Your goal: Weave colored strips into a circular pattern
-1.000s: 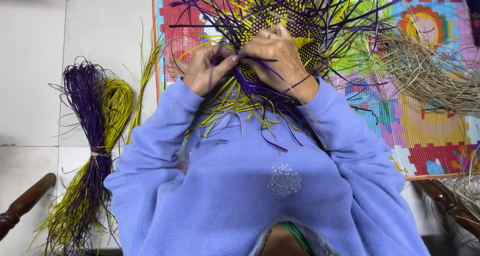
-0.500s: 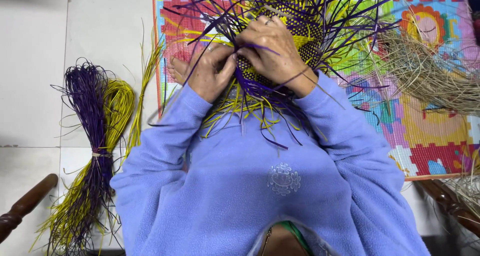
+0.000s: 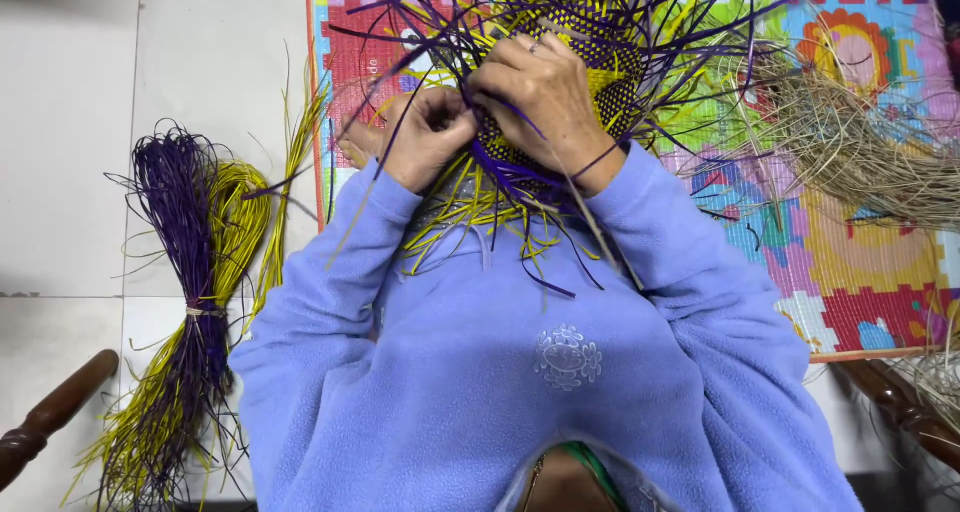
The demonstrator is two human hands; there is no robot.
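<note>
Left hand: left hand (image 3: 425, 137) is curled closed at the near-left edge of the woven piece (image 3: 580, 72), fingers pinched on purple strands; exactly which strand is held cannot be told.
Right hand: right hand (image 3: 540, 97) lies knuckles-up over the middle of the woven piece, fingers bent and closed on the weave; a purple strand crosses the wrist. The two hands touch at the fingertips.
Woven piece: a partly woven purple-and-yellow panel, held just beyond the chest, over the near edge of the mat. Its checkered centre shows beside the right hand; loose purple and yellow strands fan out from it on all sides, some hanging down onto the sleeves.
Sleeves: both arms are in a lilac fleece top (image 3: 520, 372), which fills the lower middle of the view.
Mat: a bright puzzle-pattern foam mat (image 3: 860, 282) lies on the floor beneath and beyond the work.
Spare bundle: a tied bundle of purple and yellow strands (image 3: 190, 302) lies on the pale tiled floor (image 3: 70, 122), well to the left of the left arm, apart from the work.
Natural fibre: a heap of pale straw-coloured fibre (image 3: 860, 152) rests on the mat to the right, near the woven piece.
Furniture: dark wooden chair arms (image 3: 55, 412) show at both lower corners.
</note>
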